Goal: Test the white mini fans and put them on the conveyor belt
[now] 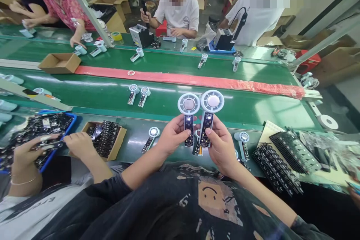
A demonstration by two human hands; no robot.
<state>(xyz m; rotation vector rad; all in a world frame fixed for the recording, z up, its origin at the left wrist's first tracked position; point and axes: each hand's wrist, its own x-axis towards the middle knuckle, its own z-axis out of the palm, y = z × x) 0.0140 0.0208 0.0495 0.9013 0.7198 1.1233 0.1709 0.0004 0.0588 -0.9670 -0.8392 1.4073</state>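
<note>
The long green conveyor belt (168,97) fills the middle of the room, running left to right, with a red strip (197,80) laid along its centre. Most of its surface is bare, so there is plenty of open room between the far edge, where three people sit, and the near edge in front of the person. A brown open cardboard box (59,62) sits on the belt at the left, just beside the red strip's end.

On the near green desk (135,138), right at its edge, a shallow brown cardboard tray of black circuit boards (105,138) lies to the left, and rows of black circuit boards (277,167) are stacked to the right. A blue plastic tray of black parts (42,127) stands further left, where a co-worker's two hands work.

Two small white handheld fan bodies (139,95) lie side by side on the belt, well apart from the hands.

The left hand (174,135) is closed around the handle of a white round-headed fan with an exposed black board (188,112), held upright above the desk edge. The right hand (221,144) grips a second white round-headed fan with its black board showing (211,108), also upright; the two round heads touch. Another white fan body (152,137) lies on the desk just left of the left hand, and one more (243,142) just right of the right hand.
</note>
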